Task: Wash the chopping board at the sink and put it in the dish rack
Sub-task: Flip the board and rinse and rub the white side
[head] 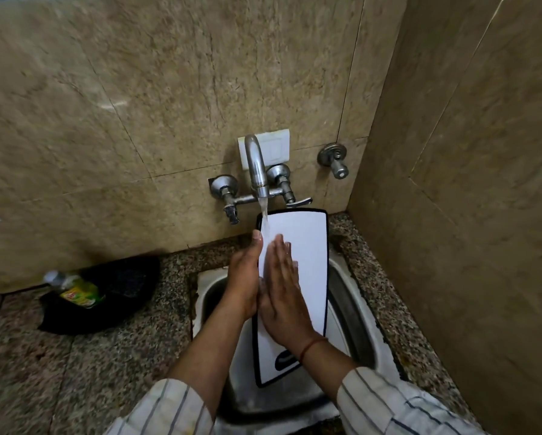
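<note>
A white chopping board point(307, 246) with a black rim and a handle slot near me leans lengthwise over the steel sink point(351, 296). Water runs from the wall tap point(257, 164) onto the board's far left corner. My left hand point(244, 277) grips the board's left edge, thumb up along the rim by the stream. My right hand point(282, 293) lies flat on the board's white face, fingers straight and pointing toward the tap.
A green-labelled bottle point(75, 290) lies on a black pan or cloth point(112, 293) on the speckled granite counter point(106, 356) to the left. Tiled walls close in behind and on the right. A second valve point(334, 160) sticks out of the back wall.
</note>
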